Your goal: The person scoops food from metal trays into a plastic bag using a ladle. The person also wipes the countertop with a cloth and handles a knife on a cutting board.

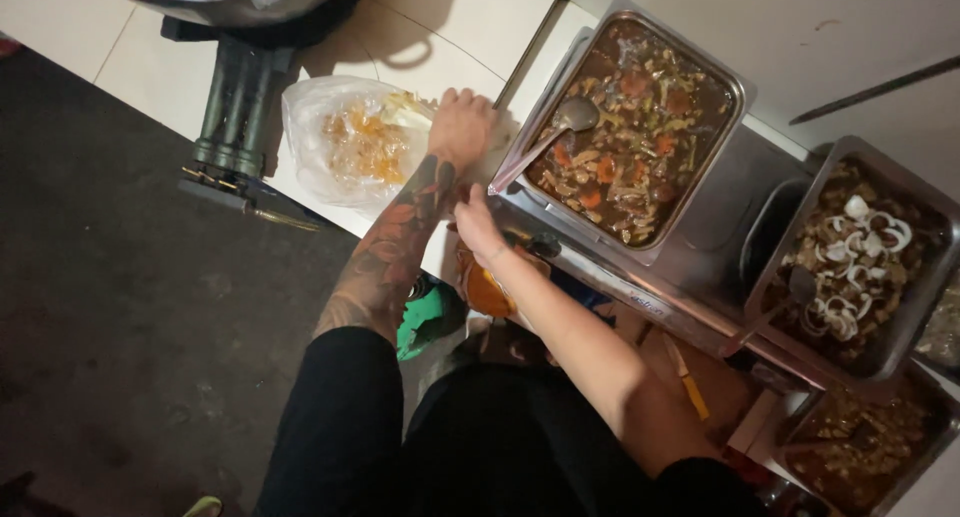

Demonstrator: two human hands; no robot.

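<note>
My left hand (460, 125), on a tattooed forearm, rests fingers-down on the counter beside a clear plastic bag (345, 142) holding orange and pale food. Whether it grips anything is hidden by the angle. My right hand (474, 223) sits at the counter's front edge, just below the left wrist and near the corner of a steel tray (725, 87); its fingers are hidden. That tray holds a dark vegetable stew, with a metal serving spoon (548, 139) lying in it, handle toward my hands.
Further right stands a second steel tray (925, 287) with brown food topped by onion rings, and a third tray (860, 447) below it. A large metal pot on a dark burner stand (235, 97) stands at the upper left. Dark floor lies to the left.
</note>
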